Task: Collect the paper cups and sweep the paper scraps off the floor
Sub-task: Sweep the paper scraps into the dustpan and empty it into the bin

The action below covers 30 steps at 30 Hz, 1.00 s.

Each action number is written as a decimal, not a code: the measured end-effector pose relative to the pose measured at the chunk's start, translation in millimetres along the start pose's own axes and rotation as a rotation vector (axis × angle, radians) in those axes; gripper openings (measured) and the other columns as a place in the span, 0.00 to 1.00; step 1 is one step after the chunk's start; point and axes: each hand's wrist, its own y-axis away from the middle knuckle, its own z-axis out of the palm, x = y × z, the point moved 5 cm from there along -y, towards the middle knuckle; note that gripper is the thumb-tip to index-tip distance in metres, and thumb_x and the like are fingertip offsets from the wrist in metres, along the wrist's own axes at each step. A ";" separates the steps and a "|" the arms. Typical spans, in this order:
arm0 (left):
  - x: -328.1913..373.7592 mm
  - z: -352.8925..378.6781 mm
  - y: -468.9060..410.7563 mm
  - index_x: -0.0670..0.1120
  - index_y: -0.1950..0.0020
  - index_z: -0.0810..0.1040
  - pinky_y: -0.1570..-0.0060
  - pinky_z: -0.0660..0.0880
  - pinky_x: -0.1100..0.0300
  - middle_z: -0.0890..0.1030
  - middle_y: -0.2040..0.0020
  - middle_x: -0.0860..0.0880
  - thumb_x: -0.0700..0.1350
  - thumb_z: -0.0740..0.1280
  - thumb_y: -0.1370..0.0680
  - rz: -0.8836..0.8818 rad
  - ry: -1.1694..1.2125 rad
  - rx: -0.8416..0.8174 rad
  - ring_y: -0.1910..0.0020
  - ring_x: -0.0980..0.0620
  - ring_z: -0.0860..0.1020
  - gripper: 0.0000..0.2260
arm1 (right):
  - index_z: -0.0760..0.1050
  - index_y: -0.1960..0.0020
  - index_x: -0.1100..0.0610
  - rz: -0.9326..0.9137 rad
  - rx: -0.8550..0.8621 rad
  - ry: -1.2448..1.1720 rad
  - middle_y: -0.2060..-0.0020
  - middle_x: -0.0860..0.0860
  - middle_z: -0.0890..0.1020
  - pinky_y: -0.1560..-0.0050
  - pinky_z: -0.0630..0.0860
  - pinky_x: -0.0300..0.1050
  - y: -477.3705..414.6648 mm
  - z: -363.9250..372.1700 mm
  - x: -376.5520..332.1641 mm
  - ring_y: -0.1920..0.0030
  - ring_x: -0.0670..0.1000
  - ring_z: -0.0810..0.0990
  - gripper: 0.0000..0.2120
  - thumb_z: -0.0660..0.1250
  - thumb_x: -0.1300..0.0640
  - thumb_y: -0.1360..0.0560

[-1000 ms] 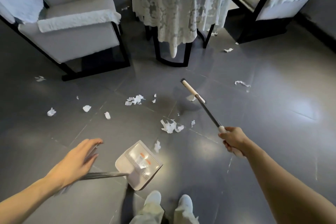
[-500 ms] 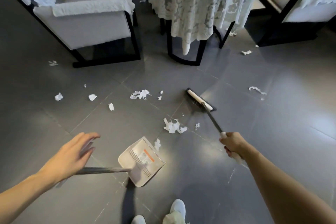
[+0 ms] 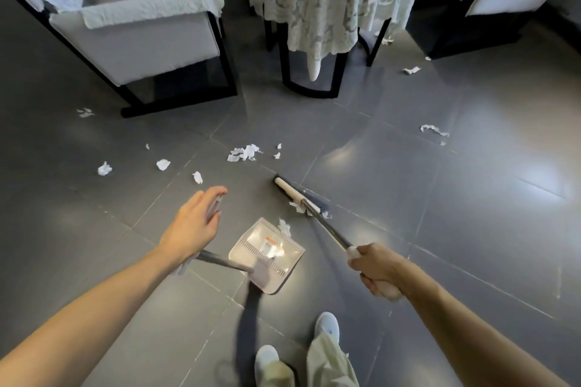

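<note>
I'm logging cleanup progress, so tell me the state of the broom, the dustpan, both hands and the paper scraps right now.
Broom: head down on the floor, a few scraps against it.
Dustpan: low by the floor, mouth toward the broom.
Right hand: grips the broom handle.
Left hand: on the dustpan handle, grip blurred.
Paper scraps: mostly scattered, unswept.

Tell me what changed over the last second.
The right hand pulled the broom down and back toward the dustpan, dragging the nearest scraps with it. The left hand kept hold of the dustpan, and the farther scraps stayed put.
</note>
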 end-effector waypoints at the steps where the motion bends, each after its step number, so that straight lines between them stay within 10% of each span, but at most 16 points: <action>1: -0.4 0.1 -1.2 0.50 0.36 0.71 0.47 0.69 0.55 0.74 0.48 0.46 0.38 0.64 0.24 0.000 -0.004 -0.002 0.48 0.41 0.75 0.17 | 0.77 0.44 0.64 0.013 -0.010 -0.003 0.70 0.53 0.74 0.67 0.70 0.40 8.4 5.0 -3.5 0.73 0.48 0.70 0.13 0.58 0.58 0.21; 9: 6.0 -0.3 -8.1 0.52 0.36 0.67 0.46 0.70 0.51 0.73 0.45 0.45 0.40 0.62 0.22 0.033 0.011 -0.031 0.47 0.42 0.74 0.17 | 0.67 0.48 0.62 0.232 -0.270 -0.600 0.78 0.52 0.67 0.85 0.62 0.31 60.5 -4.5 -5.8 0.85 0.44 0.63 0.04 0.57 0.60 0.19; 18: -3.6 -1.2 -9.7 0.53 0.35 0.68 0.45 0.65 0.56 0.73 0.43 0.46 0.40 0.64 0.23 0.015 0.068 -0.065 0.44 0.45 0.72 0.18 | 0.74 0.40 0.59 -0.061 0.093 -0.099 0.71 0.53 0.75 0.68 0.70 0.41 38.7 6.6 -8.5 0.76 0.49 0.70 0.12 0.63 0.56 0.22; 30: -5.6 6.5 -10.4 0.63 0.31 0.63 0.45 0.66 0.60 0.74 0.37 0.48 0.47 0.65 0.22 -0.020 0.162 -0.100 0.43 0.47 0.73 0.23 | 0.62 0.31 0.54 -0.042 -0.105 -0.297 0.67 0.55 0.73 0.74 0.72 0.41 -17.8 86.5 15.4 0.74 0.48 0.71 0.21 0.56 0.64 0.23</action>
